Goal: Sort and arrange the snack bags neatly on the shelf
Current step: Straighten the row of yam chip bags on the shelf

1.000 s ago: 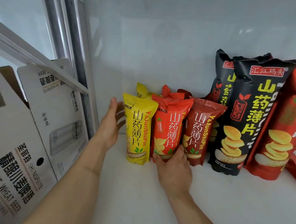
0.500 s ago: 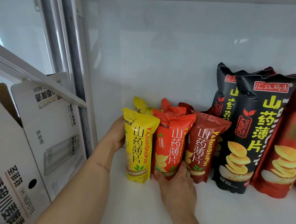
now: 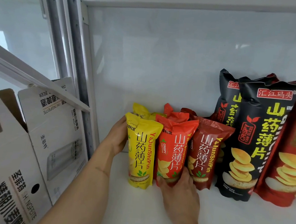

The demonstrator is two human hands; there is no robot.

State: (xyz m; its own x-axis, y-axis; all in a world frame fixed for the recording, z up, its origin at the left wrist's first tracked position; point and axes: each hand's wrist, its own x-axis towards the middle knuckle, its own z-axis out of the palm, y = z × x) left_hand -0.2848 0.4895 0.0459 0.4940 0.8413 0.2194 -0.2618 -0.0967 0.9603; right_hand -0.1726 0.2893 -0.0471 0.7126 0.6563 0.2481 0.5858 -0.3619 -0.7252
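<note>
The white shelf (image 3: pixel 223 220) has bare floor along its near edge and a wide bare stretch of back wall above the small bags; at far left it ends at the grey upright post (image 3: pixel 81 58), beyond which white cartons (image 3: pixel 36 139) stand on the neighbouring bay. The right end is filled by tall bags standing upright against the wall, long axis vertical: a black bag (image 3: pixel 262 137) in front, a second black one (image 3: pixel 227 100) behind and left of it, and a red bag (image 3: pixel 289 165) overlapping its right edge. Left of these, three small bags stand upright side by side, touching, print facing near: a dark red bag (image 3: pixel 205 151), an orange bag (image 3: pixel 174 148) and a yellow bag (image 3: pixel 141 151), with the tops of more small bags showing behind them. Open shelf lies between the yellow bag and the post. The left hand (image 3: pixel 120 138) presses flat against the yellow bag's left side, fingers hidden behind it, so how far they close I cannot tell. The right hand (image 3: pixel 178 189) rests on the shelf, fingers spread loosely against the bases of the orange and dark red bags, not wrapped round either.
</note>
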